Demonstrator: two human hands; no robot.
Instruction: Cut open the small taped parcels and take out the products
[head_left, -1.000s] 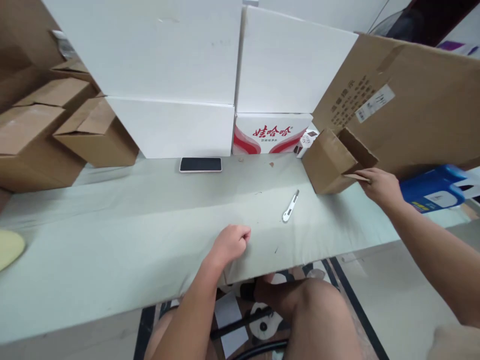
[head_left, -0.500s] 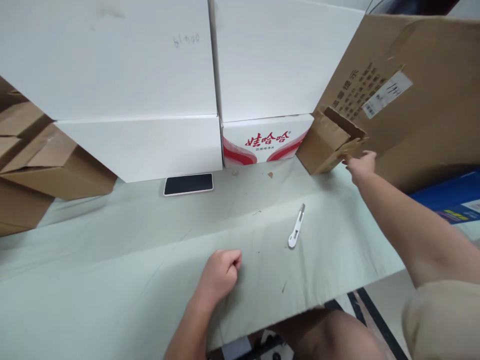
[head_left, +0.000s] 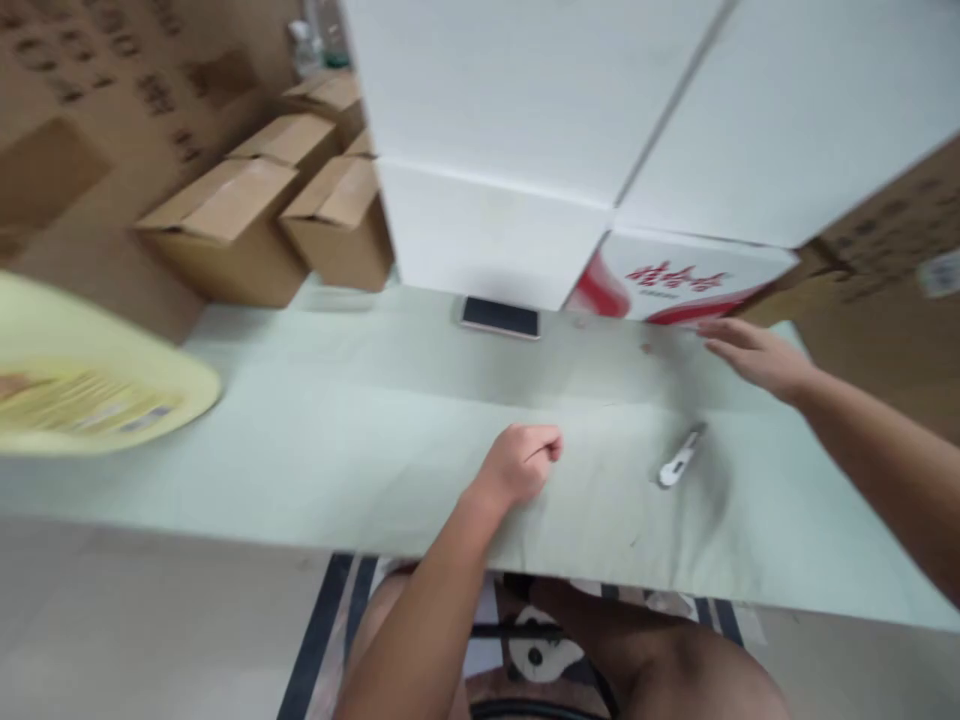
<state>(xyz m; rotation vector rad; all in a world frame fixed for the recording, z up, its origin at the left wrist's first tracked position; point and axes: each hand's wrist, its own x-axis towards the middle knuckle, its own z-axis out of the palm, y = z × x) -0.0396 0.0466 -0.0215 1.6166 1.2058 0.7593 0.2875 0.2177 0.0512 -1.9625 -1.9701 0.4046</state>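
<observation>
My left hand [head_left: 523, 464] rests on the pale green cloth as a loose fist, and I see nothing in it. My right hand [head_left: 759, 355] is over the cloth at the right with fingers stretched out, holding nothing. Its fingertips are close to the lower edge of the white box with red lettering [head_left: 679, 275]. Between the hands, nearer the right one, lies a white utility knife [head_left: 681, 457]. A small cardboard box [head_left: 795, 272] shows partly behind my right hand, in front of the large carton.
A dark-screened phone [head_left: 500, 317] lies against the white boxes [head_left: 491, 235]. Several closed cardboard boxes [head_left: 240, 235] stand at the left, beside a large printed carton [head_left: 142, 90]. A yellow rounded object [head_left: 97, 365] juts in from the left edge. The table cloth [head_left: 315, 430] ends above my legs.
My right hand has let go of the small cardboard box and come away from it with fingers extended. The view has swung left. My left fist stays on the cloth.
</observation>
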